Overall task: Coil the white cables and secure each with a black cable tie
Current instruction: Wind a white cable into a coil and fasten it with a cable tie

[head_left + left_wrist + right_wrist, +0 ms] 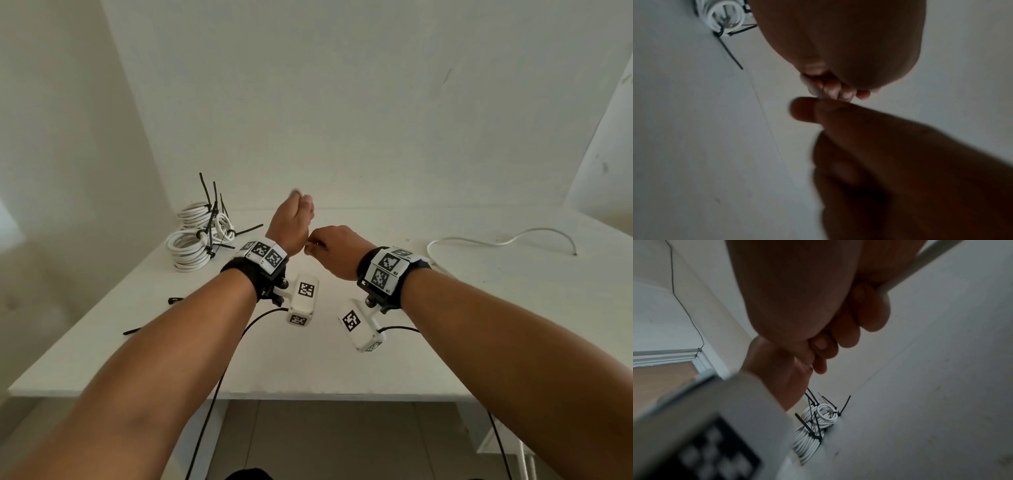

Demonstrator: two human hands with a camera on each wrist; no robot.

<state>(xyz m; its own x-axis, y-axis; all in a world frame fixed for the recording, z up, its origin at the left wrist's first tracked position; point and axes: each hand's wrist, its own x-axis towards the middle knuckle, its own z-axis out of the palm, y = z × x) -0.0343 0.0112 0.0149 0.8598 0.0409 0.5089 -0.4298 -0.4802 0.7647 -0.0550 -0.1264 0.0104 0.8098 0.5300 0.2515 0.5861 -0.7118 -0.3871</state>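
A loose white cable (479, 241) trails over the table's right side to my hands, which are held close together above the middle. My left hand (301, 205) is a raised fist, and the cable's end (295, 194) shows at its top. In the left wrist view its curled fingers (833, 90) hold the white cable (812, 87). My right hand (313, 245) sits just below and to the right. In the right wrist view its fingers (869, 309) curl round the cable (920, 267). No cable tie is in either hand.
A pile of coiled white cables (197, 240) bound with black ties stands at the table's back left, seen too as coils (818, 421). Two loose black ties (174, 300) (132, 331) lie near the left edge. The white table (342, 370) meets a wall behind.
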